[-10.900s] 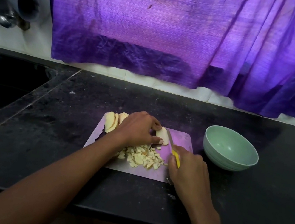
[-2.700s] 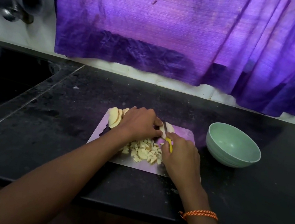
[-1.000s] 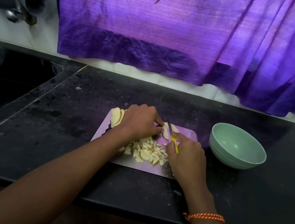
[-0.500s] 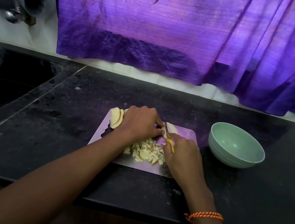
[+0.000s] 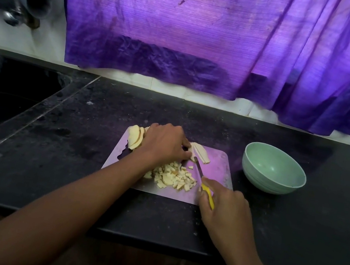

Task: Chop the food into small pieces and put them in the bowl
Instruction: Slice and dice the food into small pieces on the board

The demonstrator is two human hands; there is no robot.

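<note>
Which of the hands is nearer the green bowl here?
Right. The right hand, gripping the knife, sits at the board's near right corner, toward the bowl. The left hand rests on the slices at the board's far side, farther from it.

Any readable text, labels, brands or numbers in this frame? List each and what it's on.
None: no lettering shows on the green bowl, the cutting board, the yellow-handled knife, the purple curtain or the black counter.
</note>
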